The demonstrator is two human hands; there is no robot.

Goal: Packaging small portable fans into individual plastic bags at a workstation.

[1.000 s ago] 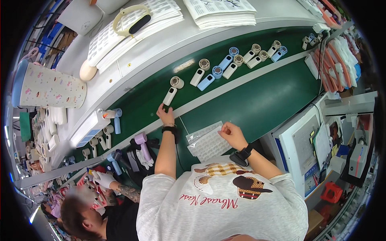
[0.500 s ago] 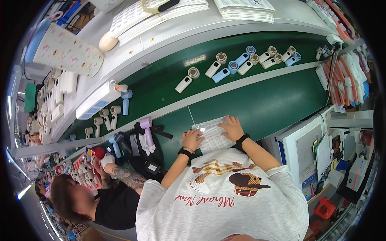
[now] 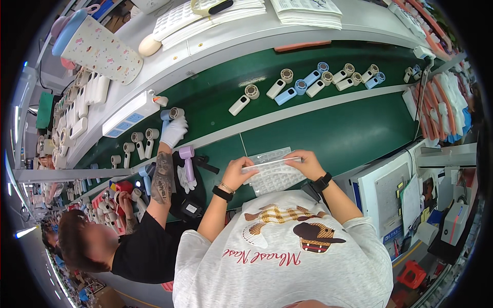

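Note:
On the green bench in front of me lies a sheet of whitish stickers or labels [image 3: 280, 180], with small pale shapes in rows. A narrow whitish strip [image 3: 272, 165] stretches across it, raised above the sheet. Its left end is pinched by my left hand [image 3: 237, 174], its right end by my right hand [image 3: 309, 165]. Whether this strip is a lifted edge of the sheet or a separate piece, I cannot tell. Part of the sheet's far end shows beyond the strip.
Handheld fans [image 3: 314, 77] in cream and blue lie along the green belt [image 3: 210, 123] behind. A co-worker's gloved hand [image 3: 174, 131] holds a fan at the left. Next to my left arm are a black bag [image 3: 192, 192] and a purple fan [image 3: 187, 159]. A cup [image 3: 100, 51] stands on the shelf.
My hands have gone from lying on the sheet to pinching a raised strip across it. The co-worker's gloved hand has reached forward to a fan on the belt.

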